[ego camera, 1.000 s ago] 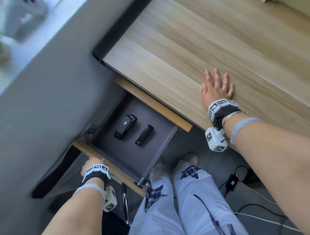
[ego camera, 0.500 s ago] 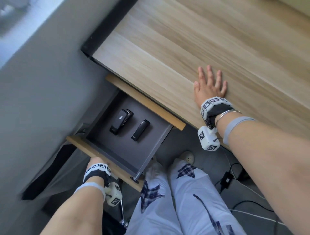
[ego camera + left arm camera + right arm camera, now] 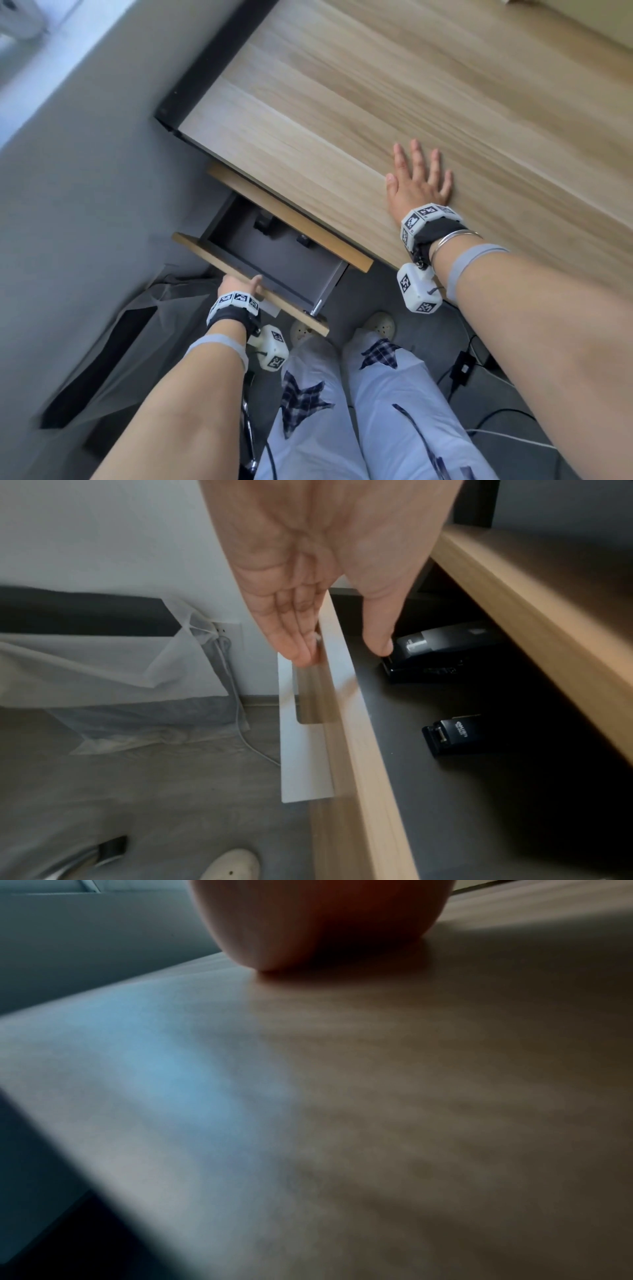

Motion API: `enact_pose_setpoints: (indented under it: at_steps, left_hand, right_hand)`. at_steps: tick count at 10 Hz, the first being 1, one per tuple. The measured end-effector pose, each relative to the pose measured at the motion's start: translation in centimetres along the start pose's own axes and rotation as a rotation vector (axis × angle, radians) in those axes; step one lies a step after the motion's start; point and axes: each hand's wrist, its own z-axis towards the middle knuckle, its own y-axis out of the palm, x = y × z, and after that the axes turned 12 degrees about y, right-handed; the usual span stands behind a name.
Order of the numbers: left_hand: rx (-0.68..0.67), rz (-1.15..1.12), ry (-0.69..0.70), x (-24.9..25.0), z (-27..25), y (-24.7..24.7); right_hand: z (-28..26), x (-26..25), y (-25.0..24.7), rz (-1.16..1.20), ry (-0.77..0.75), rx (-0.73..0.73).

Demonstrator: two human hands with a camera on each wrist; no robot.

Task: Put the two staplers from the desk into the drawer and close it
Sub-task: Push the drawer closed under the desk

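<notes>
The grey drawer point(image 3: 284, 260) is partly slid under the wooden desk point(image 3: 342, 102). Two black staplers lie inside it: a larger stapler point(image 3: 435, 653) farther in and a smaller stapler point(image 3: 452, 734) nearer. From the head view only the end of the larger stapler point(image 3: 263, 222) and of the smaller stapler point(image 3: 305, 240) peek out below the desk edge. My left hand point(image 3: 239, 284) presses straight fingers point(image 3: 298, 642) against the outside of the drawer front point(image 3: 359, 750), thumb above its top edge. My right hand point(image 3: 419, 181) lies flat on the desk top, holding nothing.
My legs in pale trousers point(image 3: 342, 411) and white shoes point(image 3: 378, 323) stand just before the drawer. A black adapter point(image 3: 462, 368) and cables lie on the floor at right. A translucent plastic sheet point(image 3: 103, 669) hangs at left by the grey wall. A white handle strip point(image 3: 291, 764) runs under the drawer front.
The drawer has slid well in under the desk, pushed by my left hand, and the staplers are now mostly hidden in the head view. My right hand stays flat on the desk.
</notes>
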Motion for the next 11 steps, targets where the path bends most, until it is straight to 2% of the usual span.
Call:
enact_pose_setpoints:
  at_steps: [2,4,5,7,10,11]
  left_hand:
    - [0.052,-0.137,0.100,3.6,0.8,1.1]
    - [0.042,-0.366,0.144,6.9,1.4,2.5]
    - [0.040,-0.411,0.154,8.3,1.9,2.9]
    - [0.014,-0.453,0.176,10.1,2.8,3.8]
    - [-0.044,-0.457,0.151,10.1,4.6,3.8]
    - [-0.068,-0.389,0.122,9.8,5.1,3.5]
  right_hand:
    - [0.0,0.1,0.2,0.007,0.001,0.013]
    - [0.2,0.0,0.3,-0.001,0.007,0.012]
    - [0.3,0.0,0.3,0.000,0.005,0.008]
    - [0.3,0.0,0.4,0.004,0.006,0.018]
    - [0.3,0.0,0.4,0.001,0.007,0.021]
    - [0.3,0.0,0.4,0.003,0.006,0.022]
